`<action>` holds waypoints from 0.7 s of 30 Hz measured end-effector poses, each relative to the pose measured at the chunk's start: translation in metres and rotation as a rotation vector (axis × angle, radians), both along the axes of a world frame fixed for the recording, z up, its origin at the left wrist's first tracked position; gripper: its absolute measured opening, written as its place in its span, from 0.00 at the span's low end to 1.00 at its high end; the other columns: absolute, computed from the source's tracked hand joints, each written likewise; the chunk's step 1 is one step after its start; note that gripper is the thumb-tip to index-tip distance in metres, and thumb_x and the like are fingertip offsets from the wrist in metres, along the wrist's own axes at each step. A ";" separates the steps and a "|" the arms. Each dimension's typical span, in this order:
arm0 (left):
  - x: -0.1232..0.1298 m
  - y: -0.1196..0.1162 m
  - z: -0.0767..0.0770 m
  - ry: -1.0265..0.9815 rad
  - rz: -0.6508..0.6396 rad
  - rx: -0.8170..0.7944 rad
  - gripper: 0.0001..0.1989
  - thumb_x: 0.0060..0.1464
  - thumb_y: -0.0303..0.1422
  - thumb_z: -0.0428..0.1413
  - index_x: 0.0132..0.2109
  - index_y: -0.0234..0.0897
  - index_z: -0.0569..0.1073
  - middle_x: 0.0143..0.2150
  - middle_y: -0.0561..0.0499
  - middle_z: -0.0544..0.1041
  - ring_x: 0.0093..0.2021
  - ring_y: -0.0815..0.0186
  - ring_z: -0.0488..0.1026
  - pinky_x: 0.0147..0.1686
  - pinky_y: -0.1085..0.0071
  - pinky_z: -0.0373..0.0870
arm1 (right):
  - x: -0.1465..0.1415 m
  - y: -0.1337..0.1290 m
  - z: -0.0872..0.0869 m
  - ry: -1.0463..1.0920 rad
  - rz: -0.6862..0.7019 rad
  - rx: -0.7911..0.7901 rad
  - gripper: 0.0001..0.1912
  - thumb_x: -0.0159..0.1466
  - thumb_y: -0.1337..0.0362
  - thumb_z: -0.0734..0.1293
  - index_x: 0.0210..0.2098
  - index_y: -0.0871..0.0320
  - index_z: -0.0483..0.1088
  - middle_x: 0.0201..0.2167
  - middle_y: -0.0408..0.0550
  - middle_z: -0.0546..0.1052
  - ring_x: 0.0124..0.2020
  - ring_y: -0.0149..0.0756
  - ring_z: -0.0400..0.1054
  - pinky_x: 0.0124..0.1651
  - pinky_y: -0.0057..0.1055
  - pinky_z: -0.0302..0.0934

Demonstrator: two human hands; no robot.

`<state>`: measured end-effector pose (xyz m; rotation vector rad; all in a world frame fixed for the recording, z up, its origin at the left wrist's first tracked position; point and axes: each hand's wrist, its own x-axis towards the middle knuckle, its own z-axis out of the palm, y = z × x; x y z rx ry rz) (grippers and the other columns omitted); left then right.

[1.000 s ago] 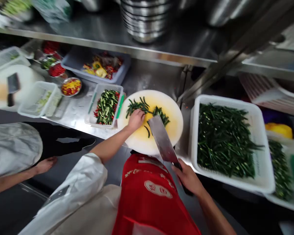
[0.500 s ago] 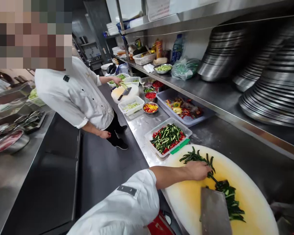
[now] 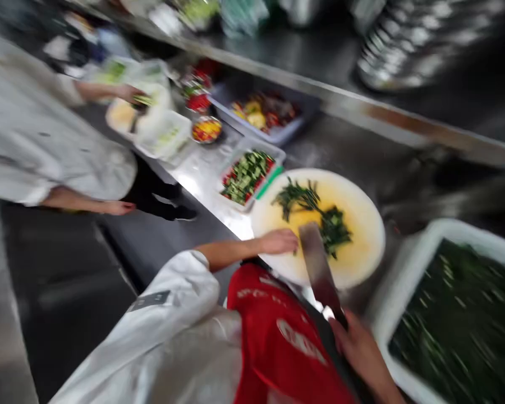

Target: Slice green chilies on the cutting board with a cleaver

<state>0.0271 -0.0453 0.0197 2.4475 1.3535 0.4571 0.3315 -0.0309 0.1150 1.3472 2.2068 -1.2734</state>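
Note:
My right hand is closed round the handle of a cleaver, whose wide blade lies over the near part of a round white cutting board with a yellow stain. Just left of the blade, my left hand hangs over the board's near-left edge with its fingers curled in. Whatever they may hold is too blurred to name. Thin dark green vegetable strips lie on the board's far left. A heap of wider dark green vegetable pieces sits beside the blade, on its right.
Past the board stands a clear tub of green and red cut vegetables, then a grey-blue bin of scraps. At right is a white crate of dark greens. A co-worker stands left. A steel shelf runs above the counter.
The view has swung down and right, bringing my right hand and the crate into sight. My left hand has drawn back from the green strips to the board's near-left edge.

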 end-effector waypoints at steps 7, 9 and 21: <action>-0.012 0.017 -0.020 -0.192 0.044 -0.124 0.18 0.67 0.41 0.43 0.43 0.37 0.74 0.45 0.43 0.75 0.50 0.60 0.69 0.55 0.61 0.64 | 0.003 0.001 0.019 -0.019 -0.102 -0.224 0.19 0.67 0.51 0.56 0.47 0.56 0.69 0.17 0.44 0.73 0.21 0.39 0.68 0.28 0.31 0.58; -0.011 0.013 -0.015 -0.183 0.067 -0.180 0.18 0.67 0.42 0.43 0.44 0.38 0.74 0.46 0.44 0.75 0.51 0.60 0.68 0.56 0.60 0.64 | 0.004 0.000 0.021 0.006 -0.104 -0.240 0.20 0.67 0.51 0.55 0.46 0.58 0.68 0.18 0.44 0.73 0.21 0.38 0.67 0.28 0.32 0.57; -0.010 0.015 -0.009 -0.254 0.076 -0.245 0.14 0.64 0.40 0.45 0.42 0.40 0.74 0.45 0.46 0.75 0.52 0.61 0.68 0.59 0.59 0.62 | -0.010 -0.009 0.005 -0.012 -0.091 -0.161 0.18 0.66 0.54 0.57 0.48 0.57 0.68 0.31 0.49 0.78 0.33 0.41 0.73 0.36 0.31 0.61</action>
